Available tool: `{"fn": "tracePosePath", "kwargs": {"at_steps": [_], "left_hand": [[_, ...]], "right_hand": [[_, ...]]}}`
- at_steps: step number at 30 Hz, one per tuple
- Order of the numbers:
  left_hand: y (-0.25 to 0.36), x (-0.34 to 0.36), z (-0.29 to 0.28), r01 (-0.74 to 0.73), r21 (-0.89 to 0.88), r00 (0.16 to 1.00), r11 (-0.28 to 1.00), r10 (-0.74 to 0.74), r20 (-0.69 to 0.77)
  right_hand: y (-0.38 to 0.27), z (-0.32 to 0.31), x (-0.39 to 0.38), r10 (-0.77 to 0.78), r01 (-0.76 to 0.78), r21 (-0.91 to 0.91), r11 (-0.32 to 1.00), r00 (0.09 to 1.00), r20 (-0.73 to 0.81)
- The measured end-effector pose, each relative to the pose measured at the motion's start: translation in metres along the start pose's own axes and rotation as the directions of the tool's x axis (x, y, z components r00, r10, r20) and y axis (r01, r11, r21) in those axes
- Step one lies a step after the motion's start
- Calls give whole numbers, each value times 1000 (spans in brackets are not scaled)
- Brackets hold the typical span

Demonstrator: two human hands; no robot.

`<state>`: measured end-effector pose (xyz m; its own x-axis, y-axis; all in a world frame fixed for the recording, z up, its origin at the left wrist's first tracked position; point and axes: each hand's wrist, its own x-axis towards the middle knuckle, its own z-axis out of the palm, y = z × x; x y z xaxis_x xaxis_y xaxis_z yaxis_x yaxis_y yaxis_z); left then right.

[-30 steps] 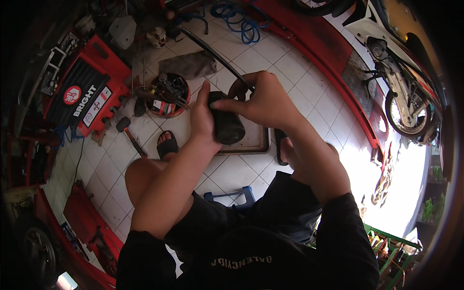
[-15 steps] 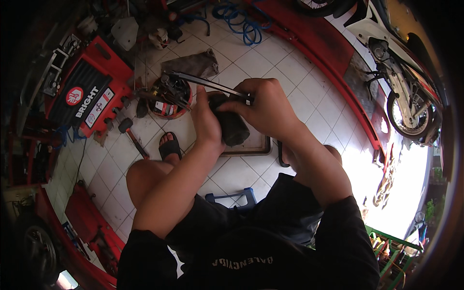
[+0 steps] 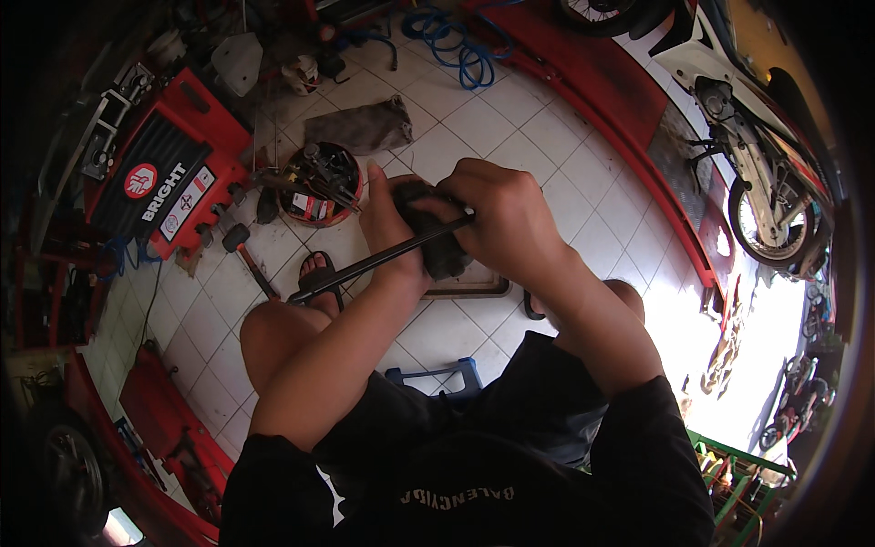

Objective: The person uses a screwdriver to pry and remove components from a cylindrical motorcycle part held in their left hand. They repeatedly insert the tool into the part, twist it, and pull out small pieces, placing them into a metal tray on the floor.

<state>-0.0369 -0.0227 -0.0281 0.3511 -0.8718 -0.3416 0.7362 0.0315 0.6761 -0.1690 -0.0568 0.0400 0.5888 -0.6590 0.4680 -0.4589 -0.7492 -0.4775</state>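
My left hand (image 3: 390, 228) grips a dark, greasy machine part (image 3: 436, 239) from its left side, thumb up. My right hand (image 3: 499, 219) is closed around a long black rod-shaped tool (image 3: 365, 266) whose upper end sits at the part and whose other end slants down-left toward my sandalled foot (image 3: 319, 273). Both hands are held above my knees, over a shallow dark tray (image 3: 474, 287) on the white tiled floor. Most of the part is hidden by my fingers.
A round tin of small tools (image 3: 319, 182) stands on the floor ahead, with a hammer (image 3: 244, 253) and a grey rag (image 3: 365, 128) nearby. A red toolbox (image 3: 169, 173) is at the left, a blue hose (image 3: 460, 46) ahead, a motorcycle (image 3: 756, 191) at the right, a blue stool (image 3: 437, 376) under me.
The black rod has swung from pointing up-left to slanting down-left toward my foot. Both hands have stayed together on the dark part, which has turned a little.
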Motion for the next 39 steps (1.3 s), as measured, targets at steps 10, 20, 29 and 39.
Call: {"fn": "tracePosePath", "kwargs": {"at_steps": [10,20,29,39], "left_hand": [[-2,3,-9,9,65,997,998,-14,78],[0,0,-1,81,49,995,995,-84,60],[6,-4,-1,220,-40,972,975,-215,100],[3,3,-3,369,-147,926,918,-377,-25]], "right_hand": [[-2,-5,1,-143,146,-166,975,989,26],[-5,-6,0,-72,95,-211,973,991,116],[-4,-7,4,54,-44,-72,996,987,154],[2,-31,14,305,-376,227,899,906,292]]}}
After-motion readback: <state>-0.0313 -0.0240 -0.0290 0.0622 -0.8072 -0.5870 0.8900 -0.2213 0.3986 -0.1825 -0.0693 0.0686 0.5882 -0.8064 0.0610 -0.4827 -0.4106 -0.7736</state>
